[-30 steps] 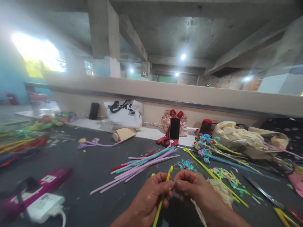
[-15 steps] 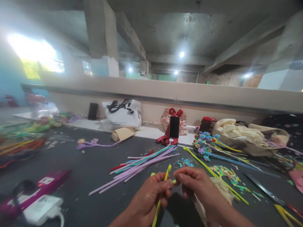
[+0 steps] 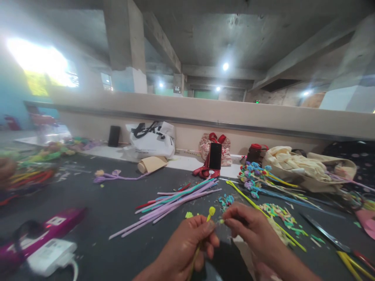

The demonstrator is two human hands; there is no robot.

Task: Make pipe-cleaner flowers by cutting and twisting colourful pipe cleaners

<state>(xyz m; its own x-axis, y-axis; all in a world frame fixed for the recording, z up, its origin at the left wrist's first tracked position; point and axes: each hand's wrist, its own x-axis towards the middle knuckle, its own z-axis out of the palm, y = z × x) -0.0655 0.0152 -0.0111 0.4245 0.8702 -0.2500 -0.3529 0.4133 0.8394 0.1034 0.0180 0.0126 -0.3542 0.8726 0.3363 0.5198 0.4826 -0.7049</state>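
Observation:
My left hand (image 3: pixel 195 242) is closed around a yellow pipe cleaner (image 3: pixel 210 214), whose small rounded knob sticks up above the thumb. The stem runs down under the palm and is partly hidden. To its right, my right hand (image 3: pixel 249 226) pinches a tiny pale yellow-green piece (image 3: pixel 222 221) at the fingertips, apart from the left hand. Just behind the left hand lies a yellow-green fuzzy bit (image 3: pixel 189 215). A long yellow pipe cleaner (image 3: pixel 252 201) lies beyond the right hand. Blue clippings (image 3: pixel 226 200) are scattered beyond both hands.
Lilac and teal pipe cleaners (image 3: pixel 175 205) lie ahead. Scissors (image 3: pixel 325 233) and cut bits (image 3: pixel 281 214) are at right, near finished flowers (image 3: pixel 252 179). A phone (image 3: pixel 215 156) leans at the back. A purple power strip (image 3: pixel 58 226) with a white charger (image 3: pixel 52 255) sits at left.
My right hand has moved away from the left, to the right, with the tiny piece at its fingertips. The yellow pipe cleaner's knob now stands clearer above my left thumb.

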